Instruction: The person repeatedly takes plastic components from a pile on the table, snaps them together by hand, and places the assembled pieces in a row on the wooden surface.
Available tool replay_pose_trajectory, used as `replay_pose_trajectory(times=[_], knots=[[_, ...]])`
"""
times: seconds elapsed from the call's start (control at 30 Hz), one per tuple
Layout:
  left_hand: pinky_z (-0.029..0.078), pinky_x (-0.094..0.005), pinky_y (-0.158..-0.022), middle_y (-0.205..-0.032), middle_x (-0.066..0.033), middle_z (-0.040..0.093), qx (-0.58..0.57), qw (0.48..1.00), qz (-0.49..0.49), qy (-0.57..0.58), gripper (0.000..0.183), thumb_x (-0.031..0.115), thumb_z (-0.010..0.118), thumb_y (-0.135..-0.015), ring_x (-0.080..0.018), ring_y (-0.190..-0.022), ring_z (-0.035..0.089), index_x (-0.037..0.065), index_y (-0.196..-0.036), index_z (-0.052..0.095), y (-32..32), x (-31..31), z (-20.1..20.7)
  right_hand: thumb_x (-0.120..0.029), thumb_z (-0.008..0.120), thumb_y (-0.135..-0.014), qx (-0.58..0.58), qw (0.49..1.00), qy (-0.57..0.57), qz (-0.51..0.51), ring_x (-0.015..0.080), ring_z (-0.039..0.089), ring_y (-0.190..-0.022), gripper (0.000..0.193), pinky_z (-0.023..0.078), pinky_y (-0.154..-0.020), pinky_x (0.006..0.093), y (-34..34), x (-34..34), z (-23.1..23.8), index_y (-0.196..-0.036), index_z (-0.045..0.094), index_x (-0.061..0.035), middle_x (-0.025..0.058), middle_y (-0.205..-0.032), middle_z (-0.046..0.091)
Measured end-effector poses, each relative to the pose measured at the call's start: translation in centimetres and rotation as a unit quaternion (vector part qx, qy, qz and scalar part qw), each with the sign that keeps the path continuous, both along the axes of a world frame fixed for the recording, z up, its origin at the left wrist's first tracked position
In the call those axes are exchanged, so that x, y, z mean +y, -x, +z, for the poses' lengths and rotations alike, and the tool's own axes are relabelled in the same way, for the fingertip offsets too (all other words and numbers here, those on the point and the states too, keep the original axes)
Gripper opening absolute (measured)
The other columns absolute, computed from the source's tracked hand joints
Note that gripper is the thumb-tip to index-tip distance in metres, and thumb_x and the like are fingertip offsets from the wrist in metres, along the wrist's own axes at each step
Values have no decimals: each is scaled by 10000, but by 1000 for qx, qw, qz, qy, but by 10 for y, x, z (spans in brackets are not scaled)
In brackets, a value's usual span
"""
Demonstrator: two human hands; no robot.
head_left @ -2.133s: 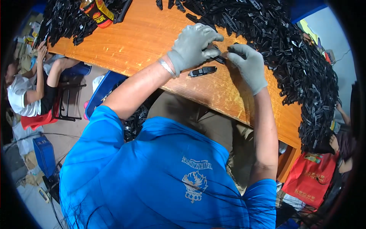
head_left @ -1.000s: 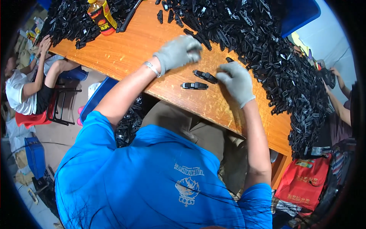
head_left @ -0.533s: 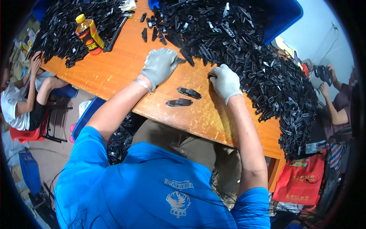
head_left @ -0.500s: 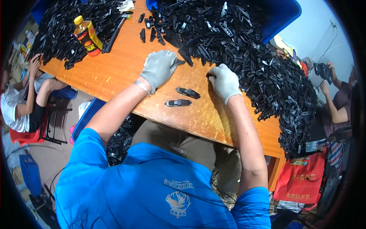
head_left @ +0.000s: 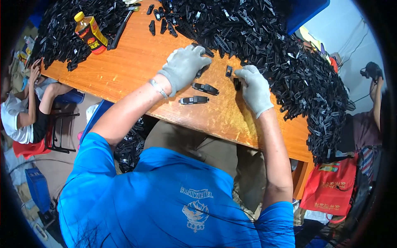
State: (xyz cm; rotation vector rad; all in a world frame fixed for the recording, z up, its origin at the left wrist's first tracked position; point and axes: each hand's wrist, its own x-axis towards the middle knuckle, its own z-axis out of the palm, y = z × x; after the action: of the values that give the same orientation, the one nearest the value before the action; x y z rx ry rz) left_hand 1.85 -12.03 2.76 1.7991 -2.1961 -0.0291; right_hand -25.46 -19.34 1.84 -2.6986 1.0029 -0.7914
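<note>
My left hand (head_left: 185, 69), in a grey glove, is closed over a black plastic part (head_left: 200, 73) at the table's middle, with much of the part hidden under the fingers. My right hand (head_left: 255, 89), gloved too, pinches a dark part (head_left: 237, 84) at its fingertips. Between the hands a small black piece (head_left: 229, 71) with a pale mark rests on the wood, just beyond the right fingertips. Nearer to me lie two longer black parts, one slanted (head_left: 206, 89) and one nearly level (head_left: 194, 100), side by side and apart from both hands.
A large heap of black parts (head_left: 289, 70) covers the table's far and right side. Another heap (head_left: 58, 37) is at far left, beside a yellow-capped bottle (head_left: 92, 35). A blue bin (head_left: 306, 16) stands behind; a red bag (head_left: 331, 188) at right. Other people sit at both sides.
My left hand has shifted right, over its part. The right hand has drawn slightly right, and a small black piece now shows on the table beside it. The person at right has raised an arm.
</note>
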Motion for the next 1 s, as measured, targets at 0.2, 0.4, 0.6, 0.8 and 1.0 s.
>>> replay_pose_trajectory(times=[0.2,0.4,0.6,0.8,1.0], knots=[[568,-462,-1015,-1379,-55,689,-49,991,-44,114,165,171,740,-927,-306,-1273,655,140,-1080,793,-10,-6,-15,-44,688,-926,133,991,-8,27,372,715,-998,198,592,-831,460,-1,13,18,-1080,780,-127,128,-1033,692],[584,-484,-972,-1217,-70,712,-6,1000,0,-13,215,280,773,-935,-303,-1212,671,130,-1086,802,-3,3,-13,-29,697,-922,153,986,-68,17,382,735,-999,201,604,-844,466,4,8,8,-1078,776,-127,139,-1094,709],[563,-484,-935,-1131,-84,732,119,988,4,95,242,240,815,-902,-345,-1107,672,108,-1099,765,-12,17,-24,29,703,-897,131,987,-84,30,386,740,-1025,275,608,-886,436,4,2,4,-1125,783,-103,154,-1135,710],[562,-489,-918,-1072,-108,741,141,983,-15,115,250,236,771,-953,-370,-1057,684,109,-1168,767,-4,24,-21,11,677,-929,196,980,-26,9,406,726,-1040,255,591,-896,465,-5,3,11,-1144,775,-85,172,-1135,706],[610,-367,-958,-1208,-106,783,329,944,-11,-13,294,185,716,-1047,-216,-1113,759,51,-1306,745,10,26,-14,-109,820,-911,-57,995,-83,8,268,749,-823,259,604,-761,367,-27,9,-5,-1153,753,-44,137,-1058,750]])
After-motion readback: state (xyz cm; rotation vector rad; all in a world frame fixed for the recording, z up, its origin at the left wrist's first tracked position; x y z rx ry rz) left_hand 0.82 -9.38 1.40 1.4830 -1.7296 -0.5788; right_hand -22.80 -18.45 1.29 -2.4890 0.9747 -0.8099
